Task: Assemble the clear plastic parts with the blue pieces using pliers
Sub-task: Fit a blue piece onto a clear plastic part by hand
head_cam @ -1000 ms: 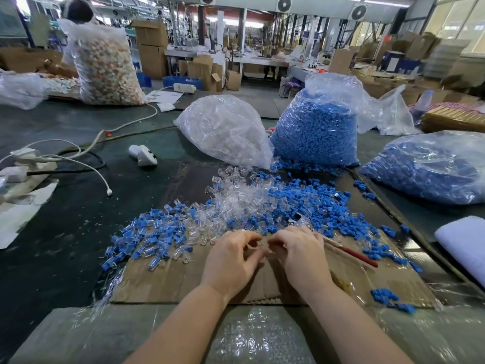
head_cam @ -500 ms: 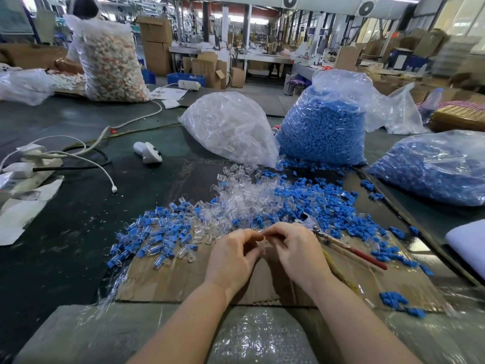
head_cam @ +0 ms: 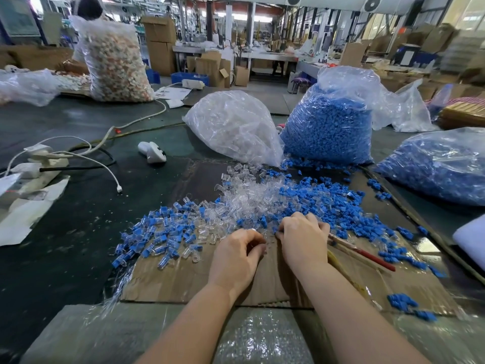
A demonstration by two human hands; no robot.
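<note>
A loose heap of clear plastic parts and blue pieces lies on a cardboard sheet. Left of it are assembled clear-and-blue parts. My left hand is at the heap's near edge, fingers curled, pinching a small clear part. My right hand is just beside it, fingers curled round a small part at its fingertips; the part's colour is hard to make out. Red-handled pliers lie on the cardboard to the right of my right hand, their head hidden under it.
Behind the heap stand a bag of clear parts and a bag of blue pieces; another blue bag is at right. A white handheld device, cables and a power strip lie left. Bubble wrap covers the near edge.
Both hands have moved forward to the heap's edge and come slightly apart. The pliers' head is now covered by my right hand.
</note>
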